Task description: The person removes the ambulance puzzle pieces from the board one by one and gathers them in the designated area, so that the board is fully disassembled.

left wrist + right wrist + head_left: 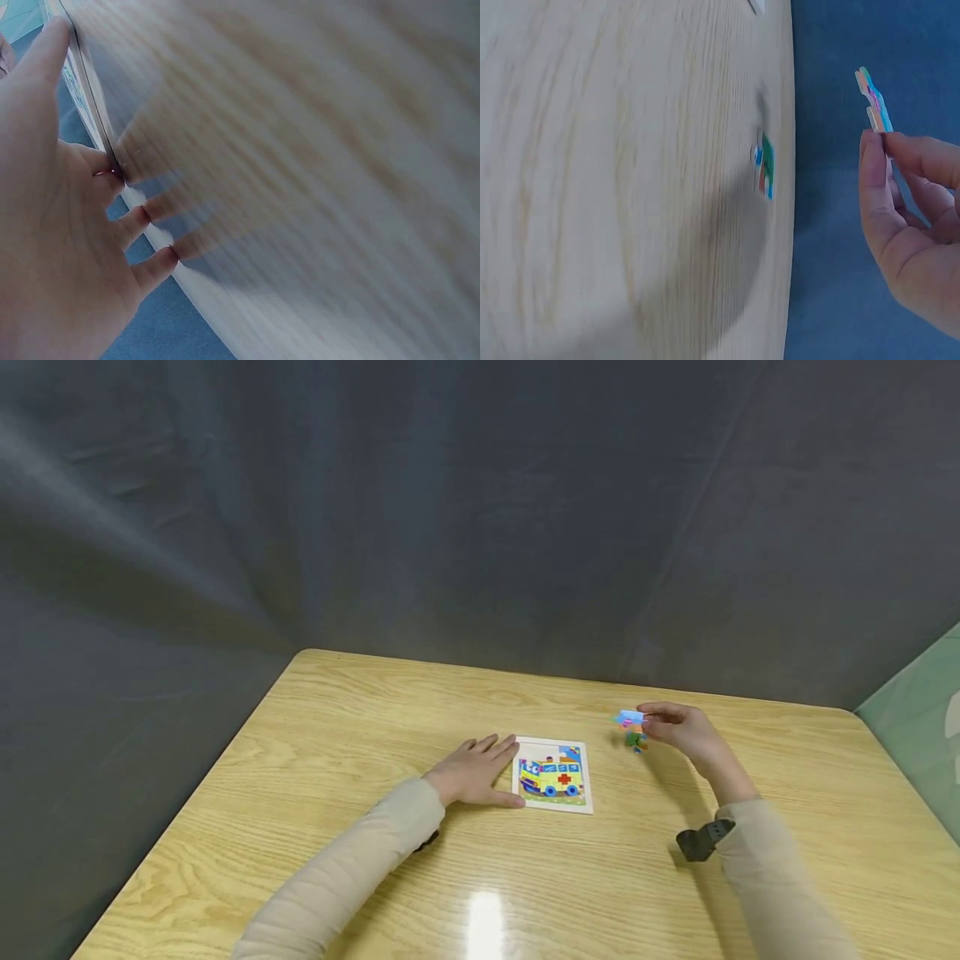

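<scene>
Yellow bodywork filled most of the ambulance jigsaw (564,768), whose white frame (588,778) lay flat towards the far edge of the wood-grain tabletop (360,727). Bare backing (537,751) showed in its far-left part. Your left hand (474,773) lay with fingers spread, touching the frame's left side. Your right hand (693,739) pinched a blue-and-pink piece (628,718) between thumb and fingertips, raised off the tabletop to the frame's right. Beneath it lay a loose green piece (766,171). You seemed to be midway through fitting the last pieces; the next move probably called for matching the held piece's cut edge to the gap while your left hand steadied the frame.
</scene>
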`<state>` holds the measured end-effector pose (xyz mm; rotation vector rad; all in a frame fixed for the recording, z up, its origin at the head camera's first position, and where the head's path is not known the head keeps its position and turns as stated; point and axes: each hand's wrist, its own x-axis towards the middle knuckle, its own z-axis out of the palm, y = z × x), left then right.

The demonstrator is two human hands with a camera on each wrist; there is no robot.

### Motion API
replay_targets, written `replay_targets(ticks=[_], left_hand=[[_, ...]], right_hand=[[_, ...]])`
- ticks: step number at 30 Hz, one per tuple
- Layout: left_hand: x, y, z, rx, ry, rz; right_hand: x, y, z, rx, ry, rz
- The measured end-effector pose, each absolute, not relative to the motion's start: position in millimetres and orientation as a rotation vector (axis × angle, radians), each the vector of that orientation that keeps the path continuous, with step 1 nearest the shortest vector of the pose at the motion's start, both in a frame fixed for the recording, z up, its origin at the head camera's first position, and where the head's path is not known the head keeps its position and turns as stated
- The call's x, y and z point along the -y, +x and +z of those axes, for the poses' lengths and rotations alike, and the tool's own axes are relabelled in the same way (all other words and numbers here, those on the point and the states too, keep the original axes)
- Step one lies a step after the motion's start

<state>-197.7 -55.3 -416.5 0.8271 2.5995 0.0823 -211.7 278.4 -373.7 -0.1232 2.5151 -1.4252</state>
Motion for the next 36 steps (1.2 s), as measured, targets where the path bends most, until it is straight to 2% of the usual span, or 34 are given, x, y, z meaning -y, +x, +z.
replay_targets(ticks=[36], left_hand=[[57,-195,-413,-2.589,0.831,0.103]], right_hand=[[-339,-208,-400,-2.422,0.123,-1.465]])
